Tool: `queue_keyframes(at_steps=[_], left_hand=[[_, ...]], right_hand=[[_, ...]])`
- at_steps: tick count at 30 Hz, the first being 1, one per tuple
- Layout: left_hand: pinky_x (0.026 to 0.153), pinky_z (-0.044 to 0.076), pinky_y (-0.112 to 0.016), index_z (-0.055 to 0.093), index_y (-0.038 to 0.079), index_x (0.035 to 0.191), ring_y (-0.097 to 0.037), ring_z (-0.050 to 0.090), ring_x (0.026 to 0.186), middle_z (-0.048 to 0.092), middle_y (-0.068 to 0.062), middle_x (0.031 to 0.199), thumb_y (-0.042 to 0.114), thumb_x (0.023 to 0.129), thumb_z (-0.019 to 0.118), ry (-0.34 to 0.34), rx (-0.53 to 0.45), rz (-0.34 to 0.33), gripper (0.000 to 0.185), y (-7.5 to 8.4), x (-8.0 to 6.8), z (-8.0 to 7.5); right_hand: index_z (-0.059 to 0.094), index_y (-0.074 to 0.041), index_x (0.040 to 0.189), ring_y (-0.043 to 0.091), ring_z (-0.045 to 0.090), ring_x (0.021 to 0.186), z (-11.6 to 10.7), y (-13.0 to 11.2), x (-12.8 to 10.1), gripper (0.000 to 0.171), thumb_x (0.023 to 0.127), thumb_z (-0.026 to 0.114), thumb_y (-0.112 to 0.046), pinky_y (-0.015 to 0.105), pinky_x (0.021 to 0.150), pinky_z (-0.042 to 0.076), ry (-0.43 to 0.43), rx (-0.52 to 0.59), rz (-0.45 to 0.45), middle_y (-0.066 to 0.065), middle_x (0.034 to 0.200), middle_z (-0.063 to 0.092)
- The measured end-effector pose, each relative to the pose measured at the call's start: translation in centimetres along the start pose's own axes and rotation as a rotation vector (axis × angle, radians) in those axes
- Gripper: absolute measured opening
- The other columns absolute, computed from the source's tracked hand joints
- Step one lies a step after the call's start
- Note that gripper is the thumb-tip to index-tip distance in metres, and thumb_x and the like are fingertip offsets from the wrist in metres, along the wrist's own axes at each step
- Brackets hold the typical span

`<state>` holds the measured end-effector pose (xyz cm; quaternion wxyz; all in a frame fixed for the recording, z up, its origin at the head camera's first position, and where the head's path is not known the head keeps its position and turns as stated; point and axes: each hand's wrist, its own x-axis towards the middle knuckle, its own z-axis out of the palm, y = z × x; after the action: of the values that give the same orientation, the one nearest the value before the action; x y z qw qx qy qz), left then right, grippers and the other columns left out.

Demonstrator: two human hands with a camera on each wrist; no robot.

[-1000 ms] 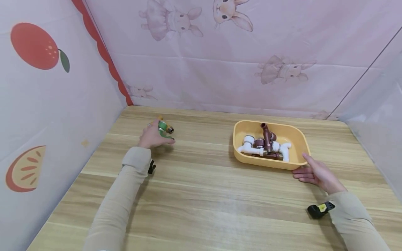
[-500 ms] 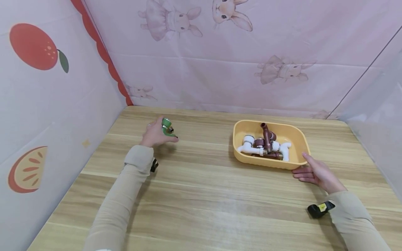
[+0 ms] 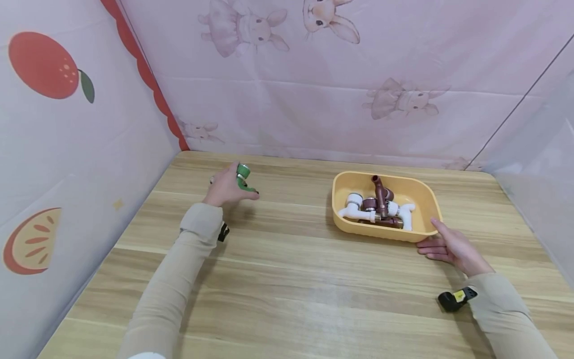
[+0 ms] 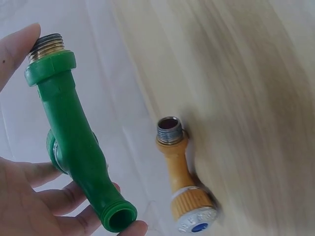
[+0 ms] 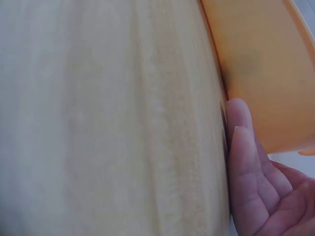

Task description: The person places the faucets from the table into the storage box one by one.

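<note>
My left hand (image 3: 224, 188) holds a green tap (image 4: 74, 123) above the table, thumb at its threaded end and fingers about its body and spout. An orange-yellow tap (image 4: 182, 169) with a silver-capped knob lies on the table past it in the left wrist view; the hand mostly hides it in the head view. Over on the right, my right hand (image 3: 459, 252) holds the near right corner of a yellow basin (image 3: 381, 232), thumb on the rim and fingers low against the outer wall. White taps (image 3: 357, 213) and maroon taps (image 3: 381, 197) lie inside the basin.
The wood-grain table (image 3: 287, 289) runs up to a pink printed back curtain (image 3: 287, 114). White side panels stand left and right. Bare tabletop lies between the left hand and the basin.
The left hand has lifted the green tap and shifted slightly right and away, leaving the orange-yellow tap behind. My right hand and the basin stay in place.
</note>
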<state>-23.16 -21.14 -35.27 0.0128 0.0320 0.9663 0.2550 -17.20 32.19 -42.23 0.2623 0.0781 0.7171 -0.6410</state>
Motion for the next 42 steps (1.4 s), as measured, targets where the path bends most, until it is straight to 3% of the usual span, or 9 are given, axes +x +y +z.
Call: queue_keyframes(at_steps=[4, 9, 15, 28, 42], left_hand=[[0.084, 0.031, -0.05, 0.036, 0.006, 0.127, -0.034, 0.045, 0.099, 0.05, -0.014, 0.109, 0.044, 0.064, 0.077, -0.002, 0.024, 0.021, 0.084, 0.5, 0.1, -0.1], [0.084, 0.038, -0.052, 0.029, 0.007, 0.136, -0.035, 0.045, 0.103, 0.048, -0.017, 0.115, 0.045, 0.065, 0.076, -0.019, 0.022, 0.011, 0.093, 1.0, 0.2, -0.2], [0.08, 0.042, -0.05, 0.03, 0.01, 0.136, -0.033, 0.045, 0.102, 0.049, -0.016, 0.113, 0.047, 0.064, 0.076, -0.012, 0.014, 0.023, 0.094, 1.7, 0.3, 0.0], [0.081, 0.042, -0.049, 0.024, 0.01, 0.14, -0.035, 0.043, 0.104, 0.047, -0.016, 0.115, 0.049, 0.063, 0.077, -0.017, 0.02, 0.054, 0.101, 3.8, 0.6, 0.6], [0.082, 0.041, -0.046, 0.035, 0.01, 0.129, -0.029, 0.047, 0.1, 0.051, -0.011, 0.11, 0.049, 0.061, 0.079, -0.004, 0.004, 0.138, 0.09, 5.4, 1.1, 1.2]], right_hand=[[0.024, 0.012, 0.129, 0.019, 0.066, 0.079, 0.0, -0.1, -0.1, 0.074, 0.094, 0.03, -0.052, 0.032, 0.073, 0.052, -0.002, -0.007, -0.004, 0.007, 0.086, 0.069], [0.024, 0.012, 0.128, 0.019, 0.066, 0.079, 0.1, -0.1, -0.2, 0.074, 0.093, 0.03, -0.053, 0.032, 0.074, 0.052, 0.004, -0.008, -0.004, 0.007, 0.085, 0.069], [0.026, 0.009, 0.125, 0.02, 0.066, 0.079, 0.1, -0.1, -0.3, 0.072, 0.093, 0.032, -0.054, 0.033, 0.074, 0.052, 0.004, 0.004, -0.005, 0.008, 0.085, 0.068], [0.027, 0.009, 0.126, 0.019, 0.066, 0.079, 0.1, 0.1, -0.2, 0.071, 0.093, 0.032, -0.054, 0.032, 0.074, 0.052, 0.008, 0.005, -0.013, 0.007, 0.085, 0.069], [0.031, 0.005, 0.123, 0.019, 0.066, 0.079, 0.1, 0.0, -0.3, 0.066, 0.093, 0.033, -0.053, 0.032, 0.073, 0.052, 0.008, 0.024, -0.012, 0.007, 0.085, 0.069]])
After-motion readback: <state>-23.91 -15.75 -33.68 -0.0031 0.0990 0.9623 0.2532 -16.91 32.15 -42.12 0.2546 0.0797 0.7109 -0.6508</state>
